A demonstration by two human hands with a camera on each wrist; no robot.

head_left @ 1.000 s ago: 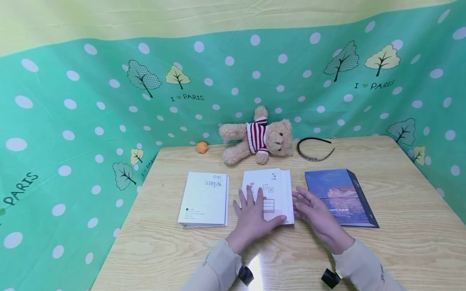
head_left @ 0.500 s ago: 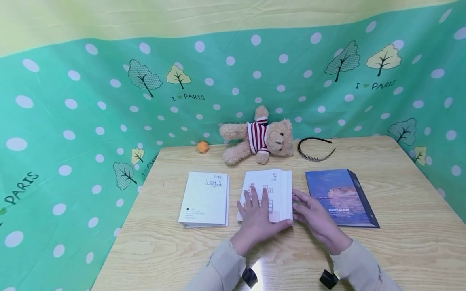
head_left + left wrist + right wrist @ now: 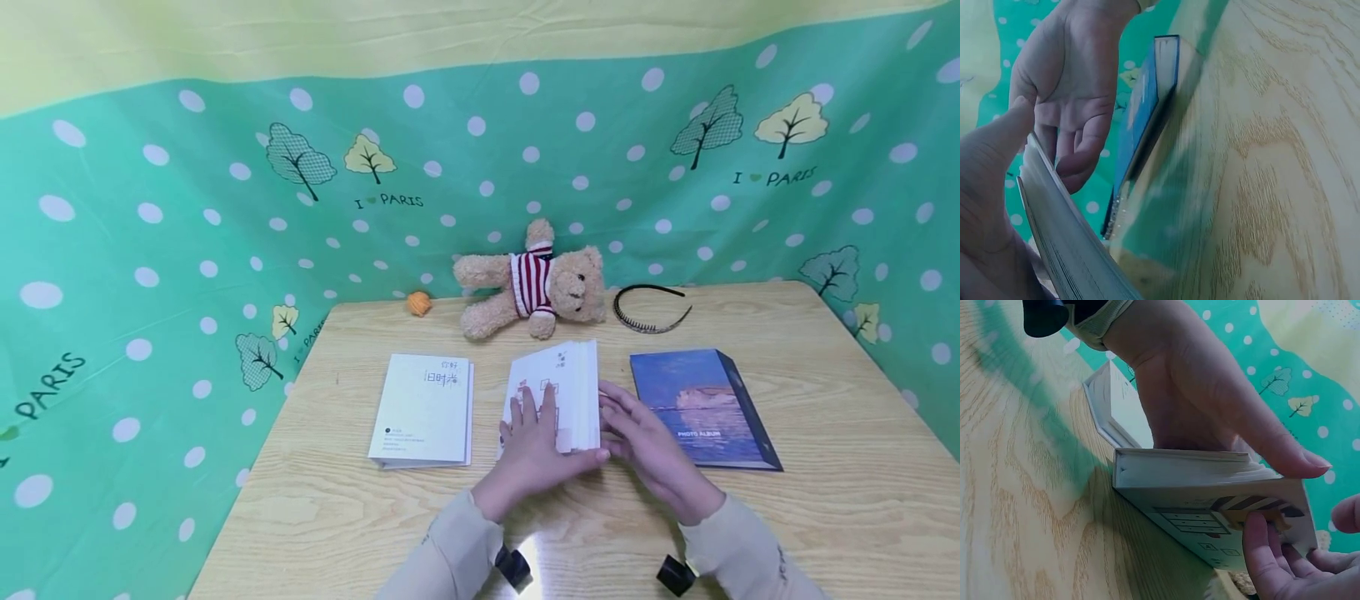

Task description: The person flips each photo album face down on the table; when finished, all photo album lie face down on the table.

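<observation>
A thick white book with a small drawing on its cover stands tilted in the middle, its right side raised. My left hand lies across the front cover with straight, spread fingers; its thumb reaches the page edges, as the right wrist view shows. My right hand is at the book's raised right side. In the right wrist view, several right fingers touch the cover bearing a printed drawing, and the right thumb is apart from it. Loose page edges face the left wrist camera.
Another white book lies on the left of the wooden table. A blue photo album lies right of the right hand. Behind are a teddy bear, a black headband and an orange ball. A green dotted cloth hangs around.
The middle book lay nearly flat; its right side has tipped upward, with the left hand staying on the cover. The right hand has come slightly closer against the book's side.
</observation>
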